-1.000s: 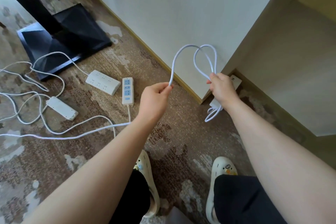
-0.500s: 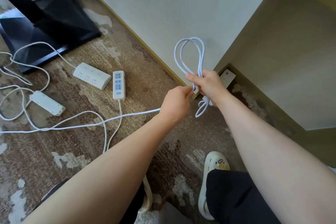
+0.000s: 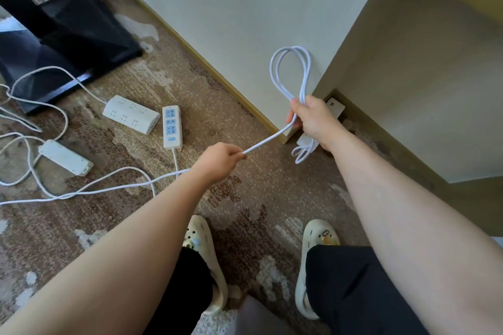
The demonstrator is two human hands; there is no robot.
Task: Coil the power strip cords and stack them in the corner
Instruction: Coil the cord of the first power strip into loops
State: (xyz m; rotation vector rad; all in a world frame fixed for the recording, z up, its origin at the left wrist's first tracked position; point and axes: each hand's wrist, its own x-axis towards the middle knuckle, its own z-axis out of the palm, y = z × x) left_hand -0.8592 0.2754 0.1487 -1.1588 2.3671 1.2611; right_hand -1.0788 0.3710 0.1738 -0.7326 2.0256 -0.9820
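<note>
My right hand [image 3: 315, 119] grips the looped white round power cord [image 3: 290, 73]: coils stick up above my curled fingers, short loops hang below. My left hand [image 3: 220, 162] pinches the same cord btwn thumb & fingertips, cord taut btwn both hands. Behind my right fingers, a white power strip [image 3: 335, 107] lies in the wall corner. Left of my left fingers, on patterned brown carpet [image 3: 258, 193]: white-and-blue power strip [image 3: 172, 128] w/ two more white strips.

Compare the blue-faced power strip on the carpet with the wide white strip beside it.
The blue-faced power strip is narrow with one row of sockets on blue panels; the wide white strip has two rows on a plain white face. The blue-faced one points away from the person, while the white one lies slanted. Both rest flat on the carpet, untouched, sockets upward.
</note>
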